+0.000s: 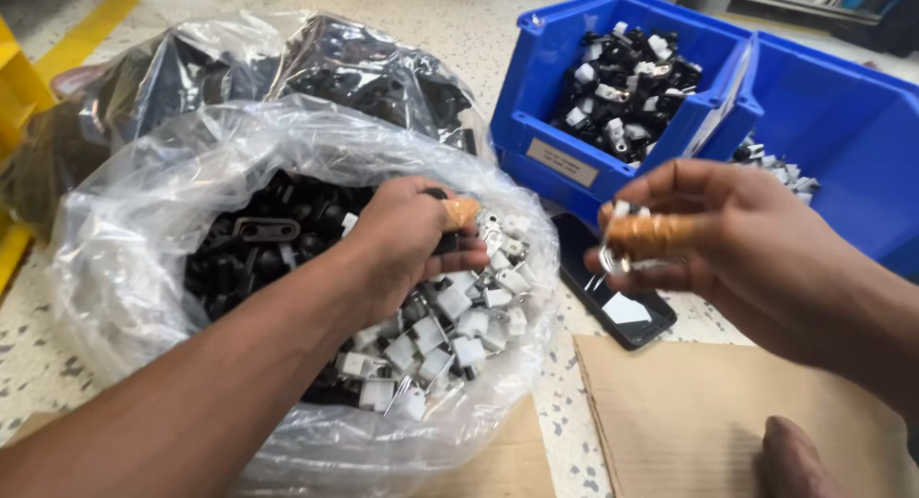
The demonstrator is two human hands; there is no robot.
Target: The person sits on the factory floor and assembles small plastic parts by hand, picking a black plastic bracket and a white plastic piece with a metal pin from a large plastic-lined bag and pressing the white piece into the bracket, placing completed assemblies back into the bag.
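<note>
Speckled floor [450, 19] underneath, with flat brown cardboard [689, 412] at lower right. 2 blue plastic bins [536, 105] at upper right, the nearer one bearing a pale rectangular label [563, 162] on its front wall and holding black-and-white parts; the farther bin cut off at the frame edge. Large clear plastic bag [124, 259] in the middle, full of small black and white clips [450, 330]. Second clear bag [364, 67] behind, contents dark, hard to make out. Black phone [617, 297] between bag and bin. Left hand [407, 244] inside the bag, fingers curled shut among the clips; exact grip hidden. Right hand [728, 239] above the phone, taped fingers pinched closed on a small white-and-metal part [617, 239].
</note>
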